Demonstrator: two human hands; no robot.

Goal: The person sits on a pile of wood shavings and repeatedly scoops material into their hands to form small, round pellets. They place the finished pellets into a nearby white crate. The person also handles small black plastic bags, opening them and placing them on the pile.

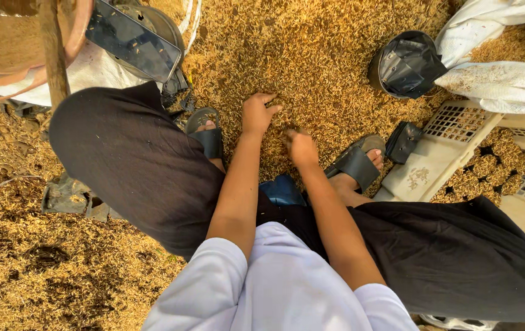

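Grain-covered ground (336, 55): grain being raked by left hand (257, 114), fingers spread; right hand (301, 147) cupped, scooping.

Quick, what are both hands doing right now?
Left hand: open, fingers spread on the grain.
Right hand: curled into the grain; cannot tell if it grips any.

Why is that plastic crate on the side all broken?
The pale plastic crate at the right lies flat with a jagged hole in it, grain showing through. Both hands, left hand and right hand, rest in the grain.
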